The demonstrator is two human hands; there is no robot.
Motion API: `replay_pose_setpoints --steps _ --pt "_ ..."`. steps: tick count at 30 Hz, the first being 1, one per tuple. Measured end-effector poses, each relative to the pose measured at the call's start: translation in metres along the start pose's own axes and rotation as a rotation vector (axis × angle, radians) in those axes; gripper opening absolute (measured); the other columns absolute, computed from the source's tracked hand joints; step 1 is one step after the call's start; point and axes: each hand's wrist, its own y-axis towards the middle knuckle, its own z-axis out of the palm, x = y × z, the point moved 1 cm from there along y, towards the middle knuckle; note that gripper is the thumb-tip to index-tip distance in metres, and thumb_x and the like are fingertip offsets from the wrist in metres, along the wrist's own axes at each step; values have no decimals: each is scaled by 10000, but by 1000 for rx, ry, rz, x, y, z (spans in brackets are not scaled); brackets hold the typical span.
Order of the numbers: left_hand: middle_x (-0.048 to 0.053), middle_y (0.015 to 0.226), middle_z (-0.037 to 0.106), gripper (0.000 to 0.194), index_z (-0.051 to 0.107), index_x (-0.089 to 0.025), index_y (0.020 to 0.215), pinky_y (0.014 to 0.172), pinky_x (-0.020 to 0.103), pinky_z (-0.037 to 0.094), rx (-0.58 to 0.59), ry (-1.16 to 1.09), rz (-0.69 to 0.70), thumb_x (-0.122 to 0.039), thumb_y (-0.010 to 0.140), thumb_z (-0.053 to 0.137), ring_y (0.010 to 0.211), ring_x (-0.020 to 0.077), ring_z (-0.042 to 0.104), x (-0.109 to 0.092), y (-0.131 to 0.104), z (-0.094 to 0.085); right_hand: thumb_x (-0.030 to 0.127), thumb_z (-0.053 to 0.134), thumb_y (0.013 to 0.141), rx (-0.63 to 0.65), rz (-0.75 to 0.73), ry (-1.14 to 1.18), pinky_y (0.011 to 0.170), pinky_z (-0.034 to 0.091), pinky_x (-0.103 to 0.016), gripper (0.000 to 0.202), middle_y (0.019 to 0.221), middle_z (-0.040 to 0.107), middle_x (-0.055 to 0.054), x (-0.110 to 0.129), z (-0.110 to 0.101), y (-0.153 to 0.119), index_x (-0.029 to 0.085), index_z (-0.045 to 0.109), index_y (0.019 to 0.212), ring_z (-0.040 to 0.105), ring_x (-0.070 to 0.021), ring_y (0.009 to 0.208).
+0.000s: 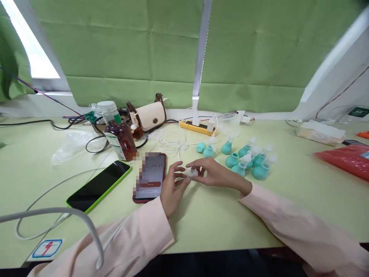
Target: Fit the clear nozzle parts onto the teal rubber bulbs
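Between my two hands, just above the table, is a small translucent white plastic piece (191, 173). My left hand (173, 186) pinches it from the left with thumb and fingers. From the right, the fingertips of my right hand (210, 172) close on the same piece. The fingers partly cover it, so its exact shape does not show. Beyond my right hand stand several teal squeeze bulbs (261, 172), most topped with a clear nozzle. One teal bulb (232, 160) has an uncovered opening, and another one (200, 147) lies on its side without a nozzle.
Left of my hands lie a phone with a lit screen (151, 177) and a green-cased phone (99, 186). Behind them are a bottle of dark liquid (119, 136), a cream handbag (151, 116) and a yellow power strip (188, 126). A red plastic package (344, 158) lies far right.
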Motion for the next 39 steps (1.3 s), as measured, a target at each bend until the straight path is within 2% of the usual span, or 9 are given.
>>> replay_pose_setpoints --steps 5,8,10,13,16,21,25,33,39 --pt "46 815 577 175 542 -154 834 640 247 433 93 -3 -75 -211 671 567 701 133 537 0 2 3 250 568 682 10 95 410 552 473 -219 350 772 605 -39 -2 3 -14 153 532 1017 556 -115 662" --pt "14 676 563 147 541 -143 733 560 225 421 34 -12 -119 -227 629 604 602 117 526 1 1 3 257 614 640 71 150 581 617 499 -248 455 902 593 -64 -8 -1 -12 151 495 1066 565 -134 751" --pt "-2 643 532 156 503 -145 665 522 216 417 -4 -9 -130 -239 614 617 564 104 513 2 0 3 272 593 664 41 169 625 651 504 -260 420 1023 552 -83 -14 -4 -8 154 498 1055 559 -145 813" --pt "-21 639 487 182 448 -155 653 515 218 441 -22 -39 -143 -235 622 609 547 91 501 1 -3 4 252 482 748 -167 244 387 645 503 -268 277 1019 553 -91 -27 -5 -4 147 526 1001 562 -147 811" --pt "-25 694 453 225 471 -171 839 544 230 472 -30 -100 -131 -220 649 581 584 89 509 -2 -4 5 155 418 758 -265 247 42 727 465 -331 249 975 575 -99 -35 0 -5 143 551 968 549 -175 847" --pt "24 778 482 349 459 -147 1081 672 267 469 -25 -118 -111 -272 754 471 697 112 517 -3 -3 3 152 485 720 -91 130 -54 777 408 -341 218 868 589 -79 -30 5 -11 151 593 909 525 -194 871" --pt "21 712 497 419 419 -118 1152 537 222 432 25 -176 -161 -289 771 451 589 94 476 -1 -3 3 157 427 770 45 103 -124 690 408 -296 190 825 552 -74 -26 5 -13 140 594 859 518 -159 775" --pt "9 658 499 299 499 -112 1020 495 208 394 71 -268 -215 -280 779 446 532 77 458 -6 -2 4 124 457 725 -13 184 -70 605 403 -254 155 715 581 -42 -35 7 -17 135 589 806 519 -138 683" --pt "15 756 501 457 410 -168 1158 578 250 458 72 -356 -208 -254 726 535 645 108 506 -8 -3 4 120 488 686 -27 225 68 551 421 -226 141 664 603 -30 -33 3 -21 133 616 743 530 -103 569"
